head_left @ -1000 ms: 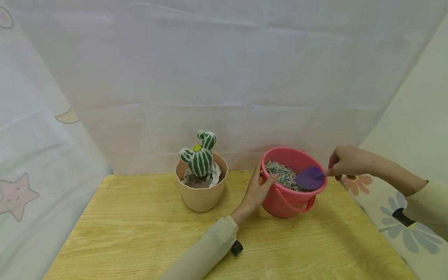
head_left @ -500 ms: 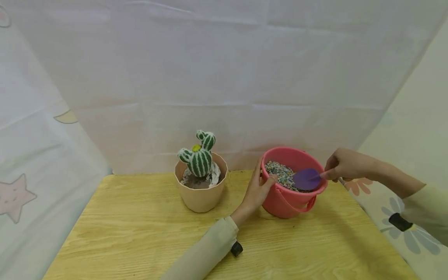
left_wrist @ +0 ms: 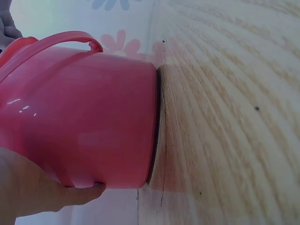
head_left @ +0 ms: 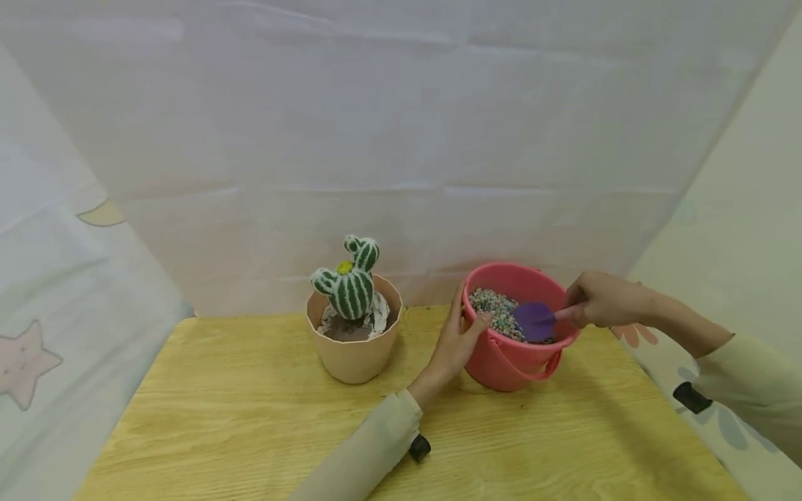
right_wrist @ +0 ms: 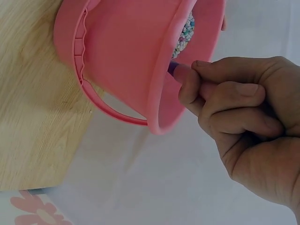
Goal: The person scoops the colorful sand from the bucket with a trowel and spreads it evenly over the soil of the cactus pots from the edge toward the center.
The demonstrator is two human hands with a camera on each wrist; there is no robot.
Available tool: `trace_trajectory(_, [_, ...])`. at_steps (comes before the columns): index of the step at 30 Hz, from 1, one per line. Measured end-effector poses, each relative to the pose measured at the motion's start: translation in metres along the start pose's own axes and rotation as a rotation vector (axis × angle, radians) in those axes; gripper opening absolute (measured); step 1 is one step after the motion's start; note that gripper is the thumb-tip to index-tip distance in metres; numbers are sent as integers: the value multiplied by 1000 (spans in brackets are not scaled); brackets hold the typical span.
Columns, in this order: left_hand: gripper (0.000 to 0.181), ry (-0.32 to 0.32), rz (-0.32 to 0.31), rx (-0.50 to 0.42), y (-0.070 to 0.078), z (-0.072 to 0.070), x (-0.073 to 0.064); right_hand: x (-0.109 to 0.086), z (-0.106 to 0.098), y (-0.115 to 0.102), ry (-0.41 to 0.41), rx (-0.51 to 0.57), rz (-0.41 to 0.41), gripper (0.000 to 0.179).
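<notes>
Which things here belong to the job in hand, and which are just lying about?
In the job:
pink bucket, held by the left hand
purple scoop, gripped by the right hand
coloured granules inside the bucket

Untouched, possibly just standing by:
cactus
beige pot holding it

The bucket (head_left: 501, 367) is pink, the granules (head_left: 496, 310) multicoloured, the scoop (head_left: 534, 321) purple, the cactus (head_left: 352, 295) white-striped green, the pot (head_left: 354, 362) beige.
</notes>
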State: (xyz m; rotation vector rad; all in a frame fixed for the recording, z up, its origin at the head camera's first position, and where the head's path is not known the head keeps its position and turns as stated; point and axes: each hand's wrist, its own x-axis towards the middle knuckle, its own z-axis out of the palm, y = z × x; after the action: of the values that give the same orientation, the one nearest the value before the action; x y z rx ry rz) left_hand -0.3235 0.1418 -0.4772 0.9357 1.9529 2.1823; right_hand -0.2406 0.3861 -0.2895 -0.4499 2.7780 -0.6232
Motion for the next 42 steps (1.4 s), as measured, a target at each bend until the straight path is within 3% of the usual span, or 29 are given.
trace_trajectory(5, [78, -30, 32, 0, 2, -2, 3, 17, 6, 7, 21, 11, 31, 18])
trace_trajectory(11, [78, -13, 31, 58, 1, -1, 3, 39, 21, 17, 4, 235, 156, 15])
trace_trajectory(22, [79, 54, 50, 84, 1, 3, 0, 32, 34, 13, 60, 562, 231, 32])
trace_trajectory(27, [78, 42, 53, 86, 0, 4, -1, 24, 40, 12, 38, 730, 283, 37])
trace_trajectory(34, [76, 0, -5, 31, 0, 1, -2, 23, 40, 17, -3, 804, 303, 22])
trace_trajectory(42, [75, 5, -22, 35, 0, -1, -4, 20, 38, 21, -54, 845, 259, 37])
